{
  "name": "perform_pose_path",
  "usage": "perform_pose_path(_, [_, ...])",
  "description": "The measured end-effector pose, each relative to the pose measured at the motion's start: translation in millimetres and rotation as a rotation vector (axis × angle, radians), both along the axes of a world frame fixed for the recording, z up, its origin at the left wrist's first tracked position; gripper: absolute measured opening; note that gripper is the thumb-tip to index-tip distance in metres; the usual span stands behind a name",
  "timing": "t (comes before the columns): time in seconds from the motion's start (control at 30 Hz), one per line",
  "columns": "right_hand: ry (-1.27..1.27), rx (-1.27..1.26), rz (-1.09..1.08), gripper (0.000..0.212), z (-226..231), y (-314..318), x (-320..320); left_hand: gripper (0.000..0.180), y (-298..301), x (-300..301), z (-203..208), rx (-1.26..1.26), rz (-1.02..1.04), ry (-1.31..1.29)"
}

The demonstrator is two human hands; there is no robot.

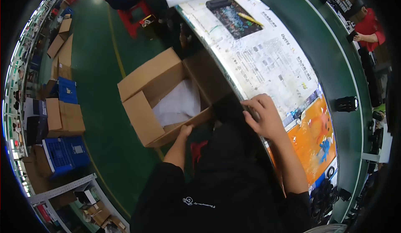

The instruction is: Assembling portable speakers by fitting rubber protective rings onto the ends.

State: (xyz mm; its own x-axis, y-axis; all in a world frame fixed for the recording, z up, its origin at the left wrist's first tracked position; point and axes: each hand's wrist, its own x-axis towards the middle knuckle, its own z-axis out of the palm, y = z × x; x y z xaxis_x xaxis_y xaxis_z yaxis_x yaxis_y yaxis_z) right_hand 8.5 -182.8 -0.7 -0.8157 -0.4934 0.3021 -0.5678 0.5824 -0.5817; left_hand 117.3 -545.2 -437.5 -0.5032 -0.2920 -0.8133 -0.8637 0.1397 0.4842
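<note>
An open cardboard box [144,118] stands left of the bench, its flaps spread outward. Inside it lies a crumpled white sheet [179,103], paper or thin plastic. My left hand [184,133] grips the near wall of the box, thumb over the rim and the other fingers mostly hidden. At the bench's left edge rests my right hand [265,118], with thumb and forefinger apart and nothing between them. Under that hand is the printed white sheet [267,62] covering the bench top.
A dark mat [234,22] with a yellow pen [249,19] lies farther up the bench. To the right runs a green conveyor [330,66] carrying a black cylinder [347,104]. Blue crates [67,153] and cartons line the left. A person sits on a red stool [133,19].
</note>
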Motion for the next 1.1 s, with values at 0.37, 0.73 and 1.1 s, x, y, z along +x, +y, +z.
perform_pose_path(0.37, [-0.068,0.12,-0.09,0.033,-16.5,-8.5,-5.8,0.03,-24.3,-51.6,6.8,0.338,-0.238,0.183])
perform_pose_path(0.73, [-0.03,0.103,-0.034,0.03,-6.2,-4.0,-22.0,0.053,-44.7,-115.8,-205.7,0.156,-0.291,-0.009])
perform_pose_path(1.1, [-0.12,0.257,-0.08,0.03,-10.8,11.4,-17.7,0.056,47.6,-133.6,-156.0,-0.348,0.076,0.265])
